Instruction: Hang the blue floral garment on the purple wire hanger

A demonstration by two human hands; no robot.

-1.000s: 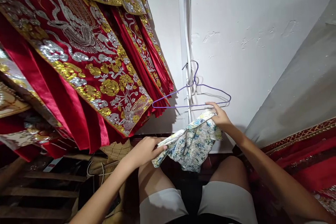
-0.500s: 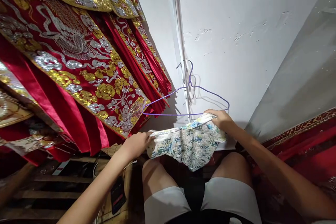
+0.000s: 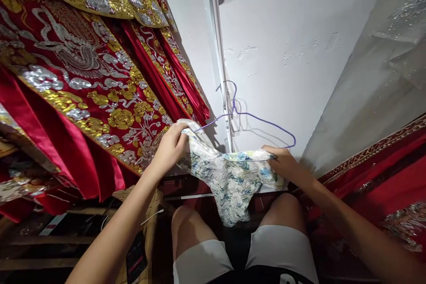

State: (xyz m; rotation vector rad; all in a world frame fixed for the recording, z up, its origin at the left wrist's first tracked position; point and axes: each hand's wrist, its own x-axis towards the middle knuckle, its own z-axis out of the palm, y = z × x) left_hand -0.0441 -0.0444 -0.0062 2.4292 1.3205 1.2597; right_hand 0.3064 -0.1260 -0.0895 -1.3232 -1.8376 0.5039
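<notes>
A white garment [image 3: 233,182] with a blue, green and yellow floral print stretches between my two hands at the lower end of a purple wire hanger [image 3: 266,120]. Its white-edged opening is drawn over the hanger's left end, which the cloth hides. My left hand [image 3: 169,144] pinches the band at that corner. At the right, my right hand [image 3: 281,159] grips the other end of the band, just below the hanger's right corner, which stays outside the cloth. The hanger's hook rests at a metal rail [image 3: 217,35] along the white wall.
Red costumes [image 3: 83,75] with gold and silver sequins hang at the left. A red cloth [image 3: 392,177] lies at the right beneath a grey panel [image 3: 372,88]. By my left forearm, a phone [image 3: 136,257] lies on a wooden surface near a cotton swab [image 3: 152,216].
My left hand has risen, pulling the garment's left opening up over the hanger's left end. The garment's lower part now hangs further down. My right hand keeps its grip.
</notes>
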